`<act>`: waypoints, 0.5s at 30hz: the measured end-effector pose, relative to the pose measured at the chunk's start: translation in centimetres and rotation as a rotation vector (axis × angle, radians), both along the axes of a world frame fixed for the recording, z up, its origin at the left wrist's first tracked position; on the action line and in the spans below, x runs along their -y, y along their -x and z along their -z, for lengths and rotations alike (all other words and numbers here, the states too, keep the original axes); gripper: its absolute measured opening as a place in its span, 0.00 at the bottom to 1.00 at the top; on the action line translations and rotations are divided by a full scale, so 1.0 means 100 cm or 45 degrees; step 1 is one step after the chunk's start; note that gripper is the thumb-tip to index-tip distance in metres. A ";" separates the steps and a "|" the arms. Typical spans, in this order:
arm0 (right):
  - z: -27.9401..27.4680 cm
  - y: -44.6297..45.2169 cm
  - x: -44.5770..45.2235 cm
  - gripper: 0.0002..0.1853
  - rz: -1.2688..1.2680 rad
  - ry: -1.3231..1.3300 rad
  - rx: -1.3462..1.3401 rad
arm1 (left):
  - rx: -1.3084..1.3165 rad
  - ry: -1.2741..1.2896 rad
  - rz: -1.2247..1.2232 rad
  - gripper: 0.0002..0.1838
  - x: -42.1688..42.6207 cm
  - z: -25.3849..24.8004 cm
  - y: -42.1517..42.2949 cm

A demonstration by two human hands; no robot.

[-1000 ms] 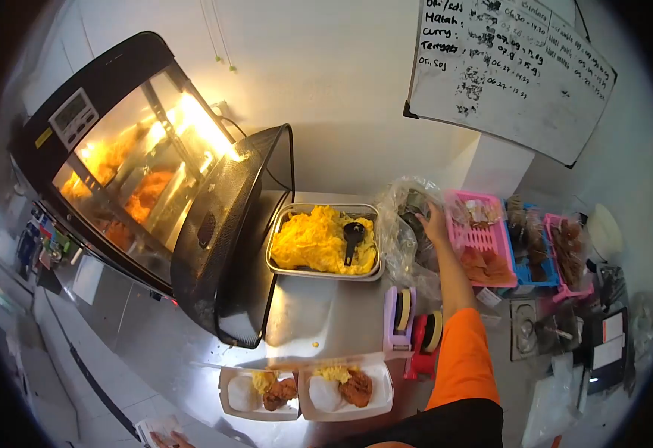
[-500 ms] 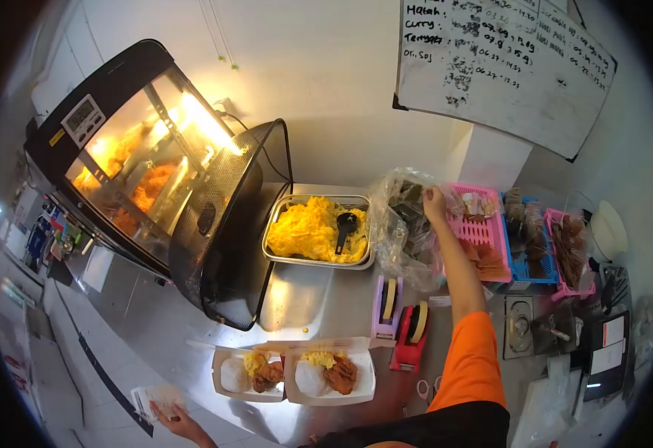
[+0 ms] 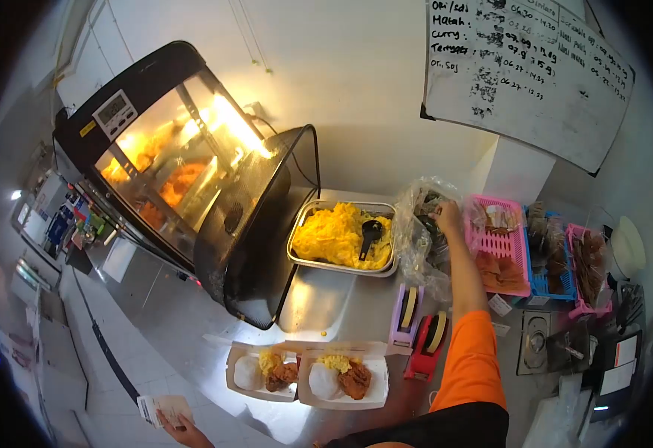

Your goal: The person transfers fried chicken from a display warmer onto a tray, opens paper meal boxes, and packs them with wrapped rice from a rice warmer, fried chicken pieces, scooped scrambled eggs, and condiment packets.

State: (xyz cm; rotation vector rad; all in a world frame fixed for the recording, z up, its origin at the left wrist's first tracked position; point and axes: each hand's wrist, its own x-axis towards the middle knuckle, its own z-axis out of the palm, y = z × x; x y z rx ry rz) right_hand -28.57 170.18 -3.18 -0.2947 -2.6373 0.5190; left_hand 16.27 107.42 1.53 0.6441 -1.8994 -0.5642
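Observation:
My left hand (image 3: 180, 429) is at the lower left, closed on a white printed paper slip (image 3: 164, 411). My right hand (image 3: 448, 218) reaches into a clear plastic bag (image 3: 414, 250) of dark green flat pieces (image 3: 429, 203). Its fingers are pinched together at the bag's mouth, and what they grip is hidden. Left of the bag, a metal tray (image 3: 341, 267) holds yellow scrambled egg (image 3: 332, 233) with a black scoop (image 3: 370, 237) in it. Two open cardboard boxes (image 3: 378, 396) nearer me each hold rice, egg and fried chicken.
A lit food warmer (image 3: 117, 160) with fried food stands at the left, its dark mesh-like cover (image 3: 229, 216) beside the tray. Purple (image 3: 403, 317) and red (image 3: 425, 349) tape dispensers sit below the bag. Pink (image 3: 500, 246) and blue (image 3: 554, 287) baskets hold packets at the right.
My right hand has lowered slightly into the bag's mouth, among the green pieces. The left hand still holds the paper slip. The whole view has shifted, moving the scene rightward.

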 end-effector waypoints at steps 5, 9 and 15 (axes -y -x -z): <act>-0.004 -0.009 -0.030 0.12 -0.185 0.639 -0.215 | 0.025 -0.036 0.034 0.25 -0.024 -0.015 0.015; -0.018 -0.029 -0.037 0.12 -0.109 1.430 -0.330 | -0.126 -0.171 0.190 0.25 -0.034 -0.015 0.019; -0.136 -0.164 0.080 0.11 -0.506 2.002 -0.222 | -0.093 0.001 0.445 0.13 -0.090 -0.027 0.030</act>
